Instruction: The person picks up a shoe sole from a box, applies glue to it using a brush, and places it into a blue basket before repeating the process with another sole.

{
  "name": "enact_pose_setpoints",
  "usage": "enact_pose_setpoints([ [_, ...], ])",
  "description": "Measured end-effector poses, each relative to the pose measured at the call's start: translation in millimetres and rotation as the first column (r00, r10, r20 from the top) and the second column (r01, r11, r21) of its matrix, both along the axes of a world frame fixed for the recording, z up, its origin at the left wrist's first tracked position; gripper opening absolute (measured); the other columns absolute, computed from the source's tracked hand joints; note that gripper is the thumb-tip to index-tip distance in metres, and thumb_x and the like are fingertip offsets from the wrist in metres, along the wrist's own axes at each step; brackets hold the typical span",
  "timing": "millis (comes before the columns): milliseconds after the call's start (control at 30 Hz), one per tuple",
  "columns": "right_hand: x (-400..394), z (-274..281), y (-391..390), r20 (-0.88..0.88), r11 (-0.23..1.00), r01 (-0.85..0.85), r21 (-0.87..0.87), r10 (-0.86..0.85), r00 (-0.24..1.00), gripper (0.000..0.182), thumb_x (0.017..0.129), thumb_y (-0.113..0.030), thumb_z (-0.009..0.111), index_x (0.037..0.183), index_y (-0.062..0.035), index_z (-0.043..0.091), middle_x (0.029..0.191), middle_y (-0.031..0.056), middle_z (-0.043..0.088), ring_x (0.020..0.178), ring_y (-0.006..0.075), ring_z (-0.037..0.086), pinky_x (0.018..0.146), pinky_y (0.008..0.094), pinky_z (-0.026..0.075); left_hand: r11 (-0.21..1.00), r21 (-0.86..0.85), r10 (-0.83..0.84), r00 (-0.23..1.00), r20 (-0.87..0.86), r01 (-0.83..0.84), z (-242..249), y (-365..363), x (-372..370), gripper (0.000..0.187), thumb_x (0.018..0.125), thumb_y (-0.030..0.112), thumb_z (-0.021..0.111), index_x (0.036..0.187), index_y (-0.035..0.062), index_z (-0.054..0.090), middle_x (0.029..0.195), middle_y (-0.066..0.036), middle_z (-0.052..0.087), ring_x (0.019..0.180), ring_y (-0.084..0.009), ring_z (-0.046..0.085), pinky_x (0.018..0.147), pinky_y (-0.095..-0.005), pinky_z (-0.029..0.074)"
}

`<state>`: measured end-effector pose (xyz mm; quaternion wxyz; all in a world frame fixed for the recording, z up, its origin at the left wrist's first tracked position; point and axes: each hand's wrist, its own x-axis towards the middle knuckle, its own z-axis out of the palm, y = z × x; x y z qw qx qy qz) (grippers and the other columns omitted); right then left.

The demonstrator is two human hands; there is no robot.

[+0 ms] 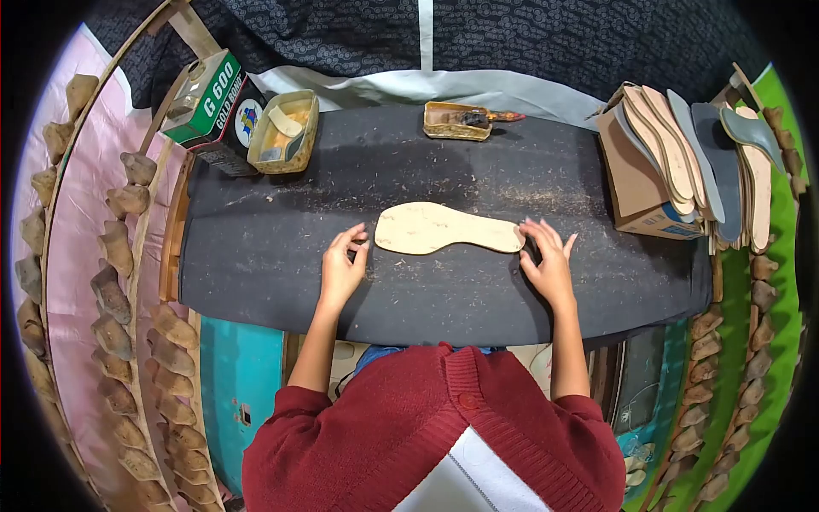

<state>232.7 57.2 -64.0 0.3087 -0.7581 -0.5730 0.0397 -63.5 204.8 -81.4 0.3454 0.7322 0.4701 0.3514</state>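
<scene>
A tan shoe insole (444, 229) lies flat on the dark work board (256, 264), its wide end to the left. My left hand (342, 270) rests on the board just left of the wide end, fingers curled and apart, holding nothing. My right hand (548, 259) sits at the narrow heel end, fingertips touching or nearly touching its edge, fingers spread. Both arms wear red sleeves.
A green glue can (207, 104) and an open tin of glue (285, 133) stand at the back left. A small tin with a brush (459, 120) sits at the back middle. A cardboard box of stacked insoles (682, 162) is at the right. Racks of shoe lasts (128, 282) line both sides.
</scene>
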Motion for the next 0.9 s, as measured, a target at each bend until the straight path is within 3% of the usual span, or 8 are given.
enact_pose_setpoints([
  [167, 8.4, 12.8, 26.3, 0.009, 1.0, 0.011, 0.009, -0.011, 1.0, 0.012, 0.072, -0.02, 0.061, 0.079, -0.0111, 0.062, 0.108, 0.0019, 0.055, 0.116, 0.0262, 0.038, 0.096, 0.0604, 0.002, 0.991, -0.018, 0.131, 0.989, 0.068, -0.13, 1.7, 17.0, -7.1, 0.021, 0.065, 0.014, 0.07, 0.08, 0.002, 0.061, 0.072, -0.006, 0.057, 0.061, -0.012, 0.052, 0.059, -0.0256, 0.042],
  [233, 15.8, 17.8, 45.1, -0.024, 0.999, -0.002, 0.033, 0.002, 1.0, 0.018, 0.073, -0.024, 0.062, 0.064, -0.0091, 0.06, 0.103, 0.0017, 0.057, 0.115, 0.0264, 0.039, 0.097, 0.0592, 0.004, 0.978, 0.207, 0.004, 0.988, -0.155, 0.029, 9.9, 22.7, -6.8, 0.028, 0.059, 0.016, 0.075, 0.082, 0.0051, 0.061, 0.071, -0.003, 0.057, 0.062, -0.0098, 0.051, 0.061, -0.0237, 0.039],
  [267, 23.1, 14.0, 56.9, -0.056, 0.996, 0.004, 0.085, 0.001, 0.998, 0.021, 0.075, -0.023, 0.061, 0.061, -0.0086, 0.059, 0.099, 0.0018, 0.059, 0.113, 0.025, 0.042, 0.096, 0.0591, 0.005, 0.956, 0.271, -0.032, 0.963, -0.269, 0.108, 21.6, 19.8, -5.9, 0.046, 0.052, 0.029, 0.077, 0.09, 0.0088, 0.06, 0.076, -0.001, 0.058, 0.076, -0.0159, 0.052, 0.078, -0.032, 0.034],
  [300, 31.5, 10.5, 69.8, -0.021, 0.992, 0.031, 0.121, -0.028, 0.999, 0.017, 0.076, -0.022, 0.06, 0.068, -0.0074, 0.06, 0.095, 0.0041, 0.059, 0.108, 0.0248, 0.045, 0.096, 0.0512, 0.019, 0.945, 0.264, -0.128, 0.962, -0.242, 0.192, 23.6, 23.4, -6.7, 0.075, 0.042, 0.044, 0.077, 0.106, 0.0118, 0.054, 0.095, -0.002, 0.057, 0.1, -0.0221, 0.045, 0.091, -0.0399, 0.022],
  [367, 48.3, 5.6, 117.6, -0.243, 0.88, 0.116, 0.462, 0.0, 0.97, 0.025, 0.078, -0.02, 0.059, 0.097, -0.0027, 0.056, 0.097, 0.0098, 0.055, 0.091, 0.0243, 0.052, 0.079, 0.0302, 0.04, 0.895, 0.322, -0.219, 0.934, -0.281, 0.307, 25.0, 30.9, -3.6, 0.095, 0.036, 0.052, 0.076, 0.118, 0.0144, 0.046, 0.114, -0.006, 0.049, 0.114, -0.0266, 0.035, 0.094, -0.0425, 0.019],
  [533, 70.4, -10.5, 186.2, -0.571, 0.825, 0.323, 0.463, -0.001, 0.821, 0.044, 0.079, -0.027, 0.059, 0.114, -0.0021, 0.046, 0.104, 0.0109, 0.05, 0.086, 0.0172, 0.053, 0.073, 0.0275, 0.043, 0.874, 0.273, -0.283, 0.878, -0.386, 0.401, 18.6, 40.2, 0.4, 0.102, 0.034, 0.054, 0.075, 0.122, 0.0141, 0.042, 0.128, -0.007, 0.036, 0.122, -0.03, 0.023, 0.098, -0.046, 0.013],
  [600, 70.3, -6.8, 199.8, -0.789, 0.891, 0.338, 0.303, 0.036, 0.614, 0.051, 0.079, -0.03, 0.06, 0.117, -0.0008, 0.043, 0.104, 0.0102, 0.05, 0.082, 0.0133, 0.053, 0.067, 0.0242, 0.044, 0.871, 0.292, -0.271, 0.882, -0.386, 0.396, 17.1, 40.6, -0.4, 0.095, 0.036, 0.054, 0.075, 0.118, 0.0152, 0.047, 0.131, -0.006, 0.032, 0.124, -0.0319, 0.019, 0.099, -0.0484, 0.011],
  [900, 82.2, -9.0, 220.7, -0.825, 0.885, 0.318, 0.34, 0.118, 0.553, 0.026, 0.082, -0.022, 0.057, 0.097, -0.001, 0.058, 0.08, 0.0005, 0.058, 0.066, 0.0057, 0.05, 0.059, 0.0187, 0.042, 0.887, 0.3, -0.22, 0.894, -0.391, 0.35, 15.4, 37.9, 0.1, 0.082, 0.04, 0.052, 0.075, 0.111, 0.0189, 0.054, 0.132, -0.007, 0.033, 0.125, -0.0329, 0.017, 0.099, -0.0503, 0.007],
])
